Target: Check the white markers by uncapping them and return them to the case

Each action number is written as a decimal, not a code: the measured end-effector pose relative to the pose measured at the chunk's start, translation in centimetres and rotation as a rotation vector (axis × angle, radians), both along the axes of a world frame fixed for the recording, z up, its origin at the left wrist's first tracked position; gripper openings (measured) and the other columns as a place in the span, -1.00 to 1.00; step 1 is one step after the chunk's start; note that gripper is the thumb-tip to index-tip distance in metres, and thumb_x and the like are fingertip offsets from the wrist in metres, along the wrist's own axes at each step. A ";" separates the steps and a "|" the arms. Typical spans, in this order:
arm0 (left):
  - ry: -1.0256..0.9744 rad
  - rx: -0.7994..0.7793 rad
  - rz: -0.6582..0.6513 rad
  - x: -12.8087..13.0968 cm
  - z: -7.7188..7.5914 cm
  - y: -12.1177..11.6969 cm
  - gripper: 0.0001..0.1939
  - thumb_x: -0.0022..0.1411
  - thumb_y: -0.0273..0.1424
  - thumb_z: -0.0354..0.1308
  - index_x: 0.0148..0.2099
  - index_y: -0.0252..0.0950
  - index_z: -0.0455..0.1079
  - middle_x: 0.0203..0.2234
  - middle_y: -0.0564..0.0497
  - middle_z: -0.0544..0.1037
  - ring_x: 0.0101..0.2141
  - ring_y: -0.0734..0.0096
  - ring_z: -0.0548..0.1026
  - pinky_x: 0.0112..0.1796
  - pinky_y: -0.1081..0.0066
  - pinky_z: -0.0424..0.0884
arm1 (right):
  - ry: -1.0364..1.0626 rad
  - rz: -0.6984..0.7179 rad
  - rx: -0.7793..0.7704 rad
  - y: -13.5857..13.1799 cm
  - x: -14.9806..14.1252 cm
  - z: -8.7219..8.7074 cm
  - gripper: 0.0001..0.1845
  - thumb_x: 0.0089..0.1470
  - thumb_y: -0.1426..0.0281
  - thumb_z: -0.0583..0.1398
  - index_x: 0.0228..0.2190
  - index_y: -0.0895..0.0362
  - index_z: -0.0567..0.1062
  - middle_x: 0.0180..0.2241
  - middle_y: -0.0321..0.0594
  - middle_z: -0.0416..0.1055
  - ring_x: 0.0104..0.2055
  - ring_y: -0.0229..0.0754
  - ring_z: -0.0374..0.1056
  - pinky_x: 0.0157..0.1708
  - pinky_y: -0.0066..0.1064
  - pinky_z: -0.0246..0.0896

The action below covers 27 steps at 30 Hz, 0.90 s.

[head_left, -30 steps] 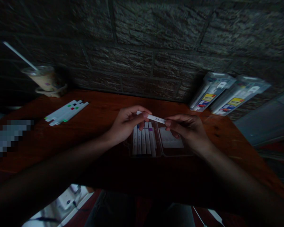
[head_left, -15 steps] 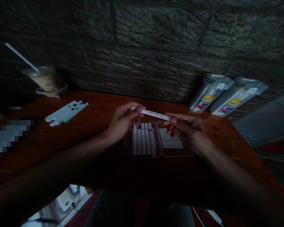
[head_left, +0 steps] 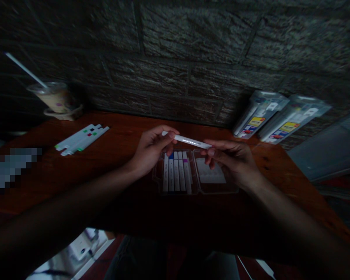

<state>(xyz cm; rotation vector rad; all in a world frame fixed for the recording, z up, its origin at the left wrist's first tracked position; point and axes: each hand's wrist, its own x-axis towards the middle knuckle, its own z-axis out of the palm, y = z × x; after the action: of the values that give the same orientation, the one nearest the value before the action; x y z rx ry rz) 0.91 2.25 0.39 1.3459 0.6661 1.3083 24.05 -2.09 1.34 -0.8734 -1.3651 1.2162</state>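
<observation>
Here's the slim white marker with small dark print on its barrel (head_left: 191,140), strung between two hands just over the far edge of the open, clear plastic case (head_left: 218,188)! The left hand (head_left: 154,149) pinches one end between thumb and fingers, above the case's left half; the right hand (head_left: 236,157) pinches the other, above the right half, its lower fingers curled beneath. The marker spans the gap, tilted, left end higher in view.

Below, the case's left half holds a row of white markers, one blue-banded, one purple-banded (head_left: 176,175), and the right half a pale rectangular card (head_left: 211,173). Well left of the case, a bunch of loose white markers with coloured marks (head_left: 81,139); beyond those, a lidded plastic cup with a straw (head_left: 55,99). Beyond the case, rightward, two upright, clear plastic boxes with yellow labels (head_left: 261,116).
</observation>
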 end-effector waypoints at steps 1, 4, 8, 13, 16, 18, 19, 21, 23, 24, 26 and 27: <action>0.021 0.018 0.001 0.0 0.0 0.0 -0.90 0.25 -0.36 0.31 -0.21 -0.28 0.56 -0.46 0.06 0.52 -0.62 0.62 0.38 -0.60 0.53 0.25 | 0.000 -0.015 0.002 0.1 0.0 0.0 -0.79 0.02 0.36 0.43 -0.23 -0.05 0.72 -0.35 -0.25 0.67 -0.50 -0.27 0.46 -0.56 -0.43 0.37; 0.101 0.070 -0.004 0.0 -0.1 -0.3 -0.87 0.27 -0.35 0.31 -0.16 -0.28 0.57 -0.42 0.03 0.56 -0.60 0.61 0.40 -0.59 0.54 0.26 | -0.023 -0.048 -0.010 0.2 0.0 0.1 -0.88 0.02 0.30 0.44 -0.33 0.02 0.71 -0.42 -0.25 0.64 -0.55 -0.29 0.41 -0.59 -0.44 0.35; 0.171 0.090 -0.034 0.2 -0.2 -0.7 -0.83 0.28 -0.35 0.30 -0.11 -0.30 0.58 -0.40 0.01 0.57 -0.58 0.60 0.41 -0.56 0.53 0.30 | -0.062 -0.063 -0.009 0.3 -0.1 0.2 -0.82 0.05 0.22 0.42 -0.43 0.07 0.69 -0.47 -0.23 0.61 -0.58 -0.30 0.39 -0.59 -0.44 0.35; 0.178 0.090 -0.023 0.2 -0.1 -0.7 -0.82 0.28 -0.34 0.31 -0.08 -0.27 0.59 -0.46 0.05 0.54 -0.58 0.59 0.42 -0.57 0.54 0.29 | -0.041 -0.107 -0.008 0.3 0.0 0.2 -0.81 0.02 0.21 0.44 -0.43 0.06 0.68 -0.45 -0.21 0.63 -0.56 -0.27 0.41 -0.57 -0.41 0.37; 0.163 0.088 -0.015 0.1 0.1 -0.7 -0.80 0.28 -0.37 0.31 -0.06 -0.29 0.58 -0.44 0.03 0.58 -0.58 0.60 0.43 -0.57 0.54 0.30 | 0.006 -0.109 -0.065 0.5 0.1 0.1 -0.78 0.05 0.22 0.42 -0.47 0.10 0.64 -0.47 -0.20 0.62 -0.59 -0.29 0.41 -0.60 -0.44 0.35; 0.149 0.078 -0.042 0.0 0.2 -0.8 -0.77 0.29 -0.37 0.30 -0.02 -0.29 0.57 -0.41 -0.01 0.62 -0.58 0.59 0.43 -0.55 0.53 0.33 | 0.045 -0.124 -0.104 0.6 0.1 0.1 -0.75 0.05 0.21 0.42 -0.49 0.12 0.62 -0.50 -0.20 0.60 -0.62 -0.31 0.39 -0.63 -0.46 0.34; 0.134 0.069 -0.068 0.0 0.1 -0.8 -0.74 0.30 -0.36 0.28 0.01 -0.29 0.57 -0.38 -0.03 0.64 -0.58 0.58 0.44 -0.53 0.52 0.35 | 0.058 -0.137 -0.123 0.6 0.2 0.1 -0.74 0.05 0.20 0.42 -0.49 0.12 0.61 -0.51 -0.20 0.60 -0.64 -0.31 0.38 -0.65 -0.47 0.32; 0.088 0.043 -0.139 -0.1 0.1 -0.8 -0.70 0.32 -0.32 0.26 0.06 -0.29 0.56 -0.32 -0.09 0.67 -0.56 0.56 0.45 -0.49 0.49 0.39 | 0.075 -0.161 -0.161 0.7 0.3 0.2 -0.72 0.03 0.19 0.43 -0.48 0.12 0.59 -0.52 -0.21 0.59 -0.66 -0.32 0.37 -0.68 -0.48 0.31; 0.041 0.015 -0.212 -0.2 -0.1 -0.7 -0.68 0.34 -0.31 0.23 0.09 -0.30 0.56 -0.27 -0.14 0.68 -0.54 0.53 0.47 -0.47 0.45 0.43 | 0.091 -0.176 -0.195 0.9 0.5 0.3 -0.72 0.01 0.18 0.44 -0.45 0.13 0.58 -0.53 -0.22 0.59 -0.67 -0.32 0.37 -0.70 -0.49 0.29; 0.024 0.005 -0.243 -0.2 -0.1 -0.7 -0.67 0.35 -0.31 0.23 0.10 -0.31 0.56 -0.25 -0.15 0.68 -0.54 0.52 0.47 -0.46 0.44 0.44 | 0.098 -0.179 -0.208 0.9 0.6 0.4 -0.71 0.00 0.18 0.44 -0.45 0.13 0.58 -0.54 -0.23 0.58 -0.68 -0.32 0.37 -0.71 -0.50 0.29; 0.001 -0.010 -0.292 -0.2 -0.1 -0.7 -0.67 0.35 -0.33 0.22 0.11 -0.31 0.56 -0.24 -0.17 0.68 -0.54 0.51 0.48 -0.46 0.44 0.44 | 0.112 -0.182 -0.228 1.0 0.7 0.5 -0.71 -0.03 0.18 0.46 -0.44 0.13 0.59 -0.56 -0.25 0.58 -0.69 -0.32 0.38 -0.73 -0.52 0.29; -0.008 -0.013 -0.316 -0.2 -0.1 -0.8 -0.67 0.36 -0.34 0.21 0.11 -0.31 0.56 -0.24 -0.17 0.69 -0.54 0.51 0.48 -0.46 0.44 0.44 | 0.118 -0.181 -0.236 1.1 0.8 0.5 -0.70 -0.04 0.18 0.46 -0.46 0.13 0.59 -0.57 -0.26 0.57 -0.69 -0.33 0.38 -0.73 -0.53 0.29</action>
<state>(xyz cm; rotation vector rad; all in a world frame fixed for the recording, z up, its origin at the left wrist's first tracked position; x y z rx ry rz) 0.67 1.48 0.32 1.3708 0.4343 1.0527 24.84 -1.04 1.82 -1.0490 -1.0385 1.2828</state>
